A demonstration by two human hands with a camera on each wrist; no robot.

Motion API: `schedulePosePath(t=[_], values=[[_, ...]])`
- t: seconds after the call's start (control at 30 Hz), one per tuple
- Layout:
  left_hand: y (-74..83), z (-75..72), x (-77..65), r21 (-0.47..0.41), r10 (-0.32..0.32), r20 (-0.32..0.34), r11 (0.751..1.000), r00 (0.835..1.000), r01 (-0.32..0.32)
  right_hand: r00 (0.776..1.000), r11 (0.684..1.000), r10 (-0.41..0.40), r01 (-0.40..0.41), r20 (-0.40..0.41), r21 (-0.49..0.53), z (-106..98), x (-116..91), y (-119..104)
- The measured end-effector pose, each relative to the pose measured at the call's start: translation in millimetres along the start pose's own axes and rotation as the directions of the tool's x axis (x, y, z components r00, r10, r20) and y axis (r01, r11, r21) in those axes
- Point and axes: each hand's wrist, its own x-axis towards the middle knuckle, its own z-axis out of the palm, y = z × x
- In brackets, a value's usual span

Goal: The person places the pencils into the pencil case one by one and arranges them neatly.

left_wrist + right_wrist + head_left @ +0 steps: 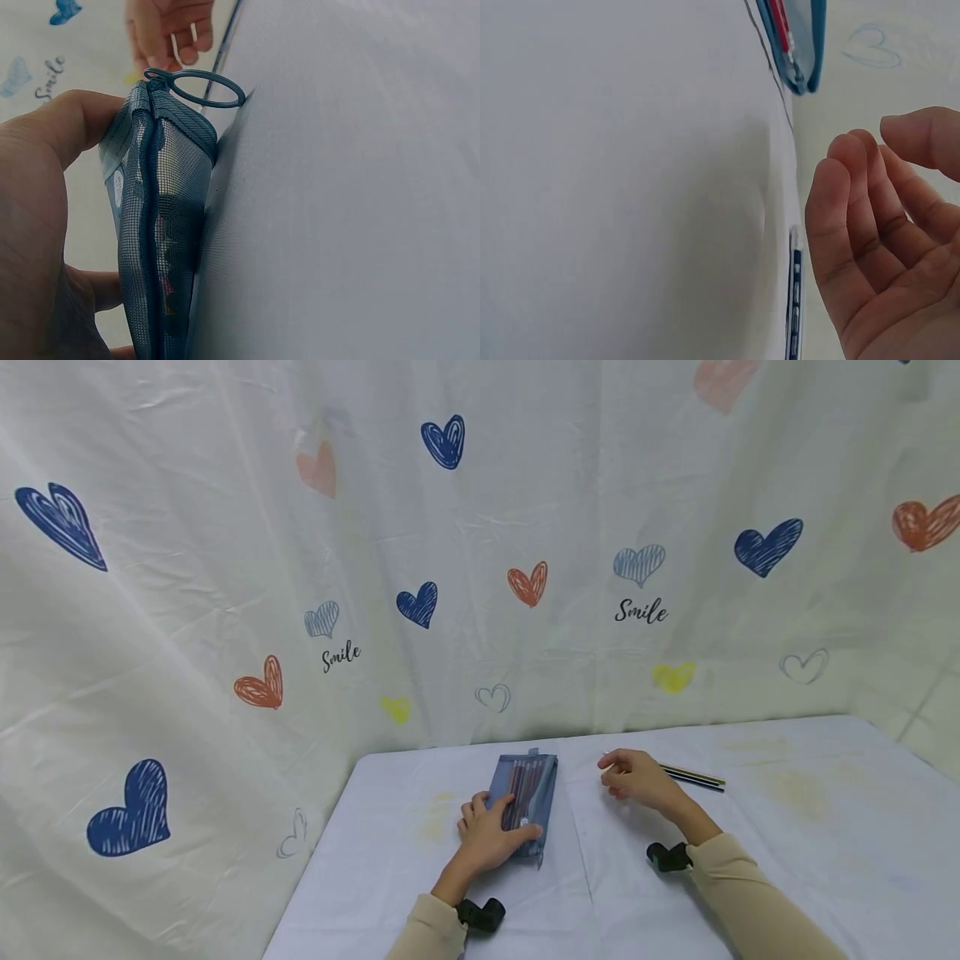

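On a white-covered table (847,860) we see a flat blue pencil case (534,789) lying lengthwise, with slim pencils showing through its front. The person's left hand (487,835) grips its near half: the thumb sits at the near right edge, while the other fingers are bent over the case from its left side. In the left wrist view we find mesh along the case's side, a dark zip (152,225) and a ring-shaped loop (206,73) at the end just beyond the thumb.

The right hand (637,777) hovers to the right of the case, well apart from it. Its fingers are loosely curled around air, with a narrow gap between thumb and fingertips; the right wrist view shows a corner of the case beyond those fingertips. Just right of this hand lie loose dark pencils (693,777), side by side. Behind hangs a white curtain (570,493) printed with hearts and "Smile".
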Motion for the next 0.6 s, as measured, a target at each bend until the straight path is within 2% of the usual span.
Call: schedulePosePath(t=[0.17, 0.27, 0.43, 0.6], values=[[0.6, -0.2, 0.3, 0.002, 0.001, 0.000, 1.000, 1.000, -0.001, 0.998, 0.998, 0.014, -0.018, -0.056, -0.057, -11.7, -0.4, 5.2], [0.7, 0.1, 0.8, 0.006, 0.000, -0.003, 1.000, 1.000, 0.000, 0.995, 0.989, 0.000, -0.014, -0.100, -0.144, -19.4, -1.5, 8.3], [0.1, 0.6, 1.2, 0.014, -0.003, -0.003, 1.000, 1.000, 0.003, 0.984, 0.942, -0.078, 0.021, -0.160, -0.335, -31.3, -3.1, 17.0], [-0.6, 0.3, 1.3, 0.011, 0.002, -0.006, 1.000, 1.000, -0.002, 0.979, 0.913, -0.135, 0.063, -0.152, -0.402, -40.3, -5.0, 25.0]])
